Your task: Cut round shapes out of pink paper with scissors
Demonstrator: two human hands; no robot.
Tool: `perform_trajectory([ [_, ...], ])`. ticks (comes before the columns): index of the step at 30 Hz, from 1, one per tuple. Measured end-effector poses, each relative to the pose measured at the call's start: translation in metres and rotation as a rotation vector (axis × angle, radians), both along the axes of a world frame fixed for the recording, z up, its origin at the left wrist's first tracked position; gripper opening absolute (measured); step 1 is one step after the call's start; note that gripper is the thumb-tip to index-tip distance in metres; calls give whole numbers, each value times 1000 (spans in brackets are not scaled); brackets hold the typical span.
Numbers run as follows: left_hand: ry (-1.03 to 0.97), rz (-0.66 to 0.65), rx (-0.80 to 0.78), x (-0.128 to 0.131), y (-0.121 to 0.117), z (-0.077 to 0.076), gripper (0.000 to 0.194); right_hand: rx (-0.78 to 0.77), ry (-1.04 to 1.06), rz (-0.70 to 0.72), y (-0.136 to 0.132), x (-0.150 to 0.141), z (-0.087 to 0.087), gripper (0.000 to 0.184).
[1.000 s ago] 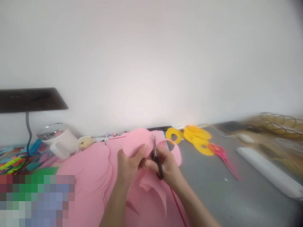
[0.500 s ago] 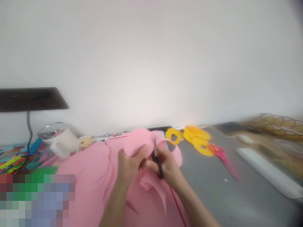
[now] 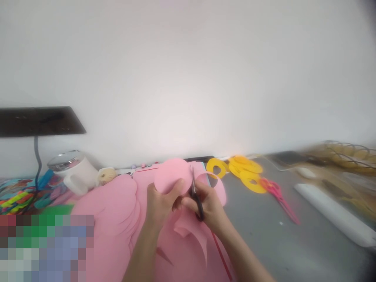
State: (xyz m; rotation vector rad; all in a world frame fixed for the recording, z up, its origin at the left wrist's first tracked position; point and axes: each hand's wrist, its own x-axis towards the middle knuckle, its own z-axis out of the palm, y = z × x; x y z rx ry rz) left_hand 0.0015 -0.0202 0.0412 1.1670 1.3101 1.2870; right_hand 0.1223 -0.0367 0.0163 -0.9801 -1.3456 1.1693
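A round pink paper piece (image 3: 172,175) is pinched in my left hand (image 3: 163,201), thumb on top and fingers underneath. My right hand (image 3: 210,201) is closed around black-handled scissors (image 3: 198,203), whose blades point up along the disc's right edge. A curled pink offcut (image 3: 219,190) arcs out just beyond my right fingers. Below my hands another pink paper strip (image 3: 196,235) hangs over pink sheets. To the left lies a stack of large pink paper pieces with rounded edges (image 3: 108,207).
Yellow paper rings (image 3: 254,185) and pink scissors (image 3: 279,199) lie on the grey table (image 3: 252,243) at right, beside a long white object (image 3: 331,213). A white mug with a shiny lid (image 3: 84,176) stands at the back left, near colourful bits (image 3: 17,201). A wall closes off the back.
The view has shifted very slightly. My hands, the pink disc and the scissors keep nearly the same positions, and the blades look a little closer together.
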Motion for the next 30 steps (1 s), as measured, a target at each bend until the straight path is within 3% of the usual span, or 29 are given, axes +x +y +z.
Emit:
perform_trajectory([
  [10,17,9,-4,-1,0,1,39,12,56,86,0,-1,3,30],
  [22,49,-69,-8,-12,6,-7,41,-38,22,5,2,2,-9,32],
  [27,21,-120,-8,-13,7,-6,40,-92,-36,-70,3,4,-12,28],
  [30,41,-187,-2,-12,6,-6,40,-54,-32,-232,3,5,-9,26],
])
